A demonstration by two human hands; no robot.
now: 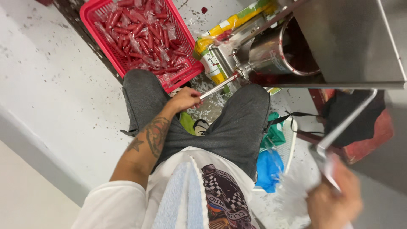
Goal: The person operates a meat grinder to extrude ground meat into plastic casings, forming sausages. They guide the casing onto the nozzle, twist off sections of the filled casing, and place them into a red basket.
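Left hand point(185, 99) closed around tip of thin steel nozzle tube point(218, 86). Tube's long axis ran up-right from grip to cylindrical steel stuffer barrel point(275, 53). Right hand point(333, 201), blurred, wrapped on bent steel crank handle point(347, 121), well right of and below barrel. Left hand nearer the tube outlet; right nowhere close. Red plastic basket point(95, 19) of wrapped red sausages point(142, 36) sat left of barrel, just beyond left knee. Blue and green bags point(271, 159) lay below barrel, beside right thigh.
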